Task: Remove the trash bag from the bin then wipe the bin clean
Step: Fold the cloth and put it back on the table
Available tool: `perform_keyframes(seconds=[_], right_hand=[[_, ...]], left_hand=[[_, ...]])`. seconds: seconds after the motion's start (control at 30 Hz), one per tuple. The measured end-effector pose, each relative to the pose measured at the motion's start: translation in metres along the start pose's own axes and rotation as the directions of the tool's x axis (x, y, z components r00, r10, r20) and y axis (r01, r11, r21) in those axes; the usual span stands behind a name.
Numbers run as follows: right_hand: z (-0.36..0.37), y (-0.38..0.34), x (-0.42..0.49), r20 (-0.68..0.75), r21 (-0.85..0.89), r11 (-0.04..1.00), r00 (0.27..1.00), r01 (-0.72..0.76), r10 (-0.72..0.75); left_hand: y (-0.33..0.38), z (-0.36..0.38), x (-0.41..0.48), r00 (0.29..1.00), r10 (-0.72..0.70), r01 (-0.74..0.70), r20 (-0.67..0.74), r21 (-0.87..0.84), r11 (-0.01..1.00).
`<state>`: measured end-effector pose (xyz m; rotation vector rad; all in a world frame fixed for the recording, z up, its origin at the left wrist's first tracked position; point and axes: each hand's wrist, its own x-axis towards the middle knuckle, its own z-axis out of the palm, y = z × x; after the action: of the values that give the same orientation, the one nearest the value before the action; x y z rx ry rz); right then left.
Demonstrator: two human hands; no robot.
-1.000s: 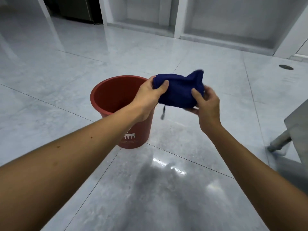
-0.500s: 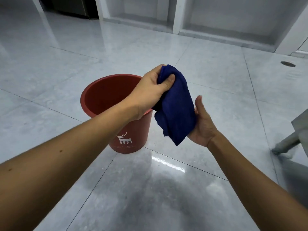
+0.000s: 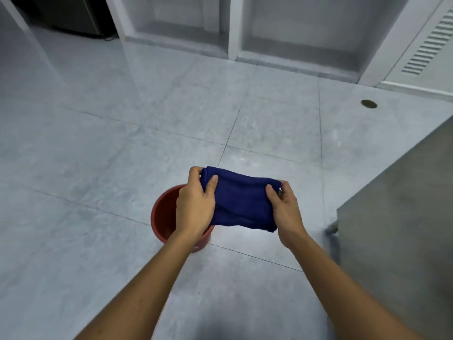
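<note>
Two bare hands hold one dark blue folded terry cloth (image 3: 241, 201) stretched between them above a glossy grey tiled floor (image 3: 98, 148). At about 7 o'clock from the cloth stands a round red plastic bin (image 3: 163, 217), upright on the floor, its open mouth partly covered by the left forearm; no bag shows inside the part that can be seen. The left hand (image 3: 196, 207) is clamped on the cloth's left end, thumb on top and fingers curled behind. The cloth spans the gap, its lower edge sagging. The right hand (image 3: 285, 212) grips the cloth's right end, thumb pressed on the front face. At 3 o'clock from that hand stands a grey metal cabinet (image 3: 397, 217). At 1 o'clock, far off, a small round floor drain (image 3: 369, 104) sits in a tile.
</note>
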<state>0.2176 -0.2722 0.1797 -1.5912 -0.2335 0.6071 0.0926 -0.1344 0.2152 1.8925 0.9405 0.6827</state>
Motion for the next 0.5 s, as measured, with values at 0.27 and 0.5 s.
perform_keyframes(seconds=[0.27,0.5], right_hand=[[-0.054,-0.252,-0.098,-0.156,-0.357,0.930,0.977,0.083,-0.147],[-0.135,-0.363,-0.194,-0.391,-0.336,0.942,0.910,-0.001,-0.139]], left_hand=[[0.221,-0.079,-0.017,0.979,-0.085,0.123,0.188,-0.201,0.972],[0.351,-0.084,-0.060,0.857,-0.061,0.299,0.511,-0.398,0.867]])
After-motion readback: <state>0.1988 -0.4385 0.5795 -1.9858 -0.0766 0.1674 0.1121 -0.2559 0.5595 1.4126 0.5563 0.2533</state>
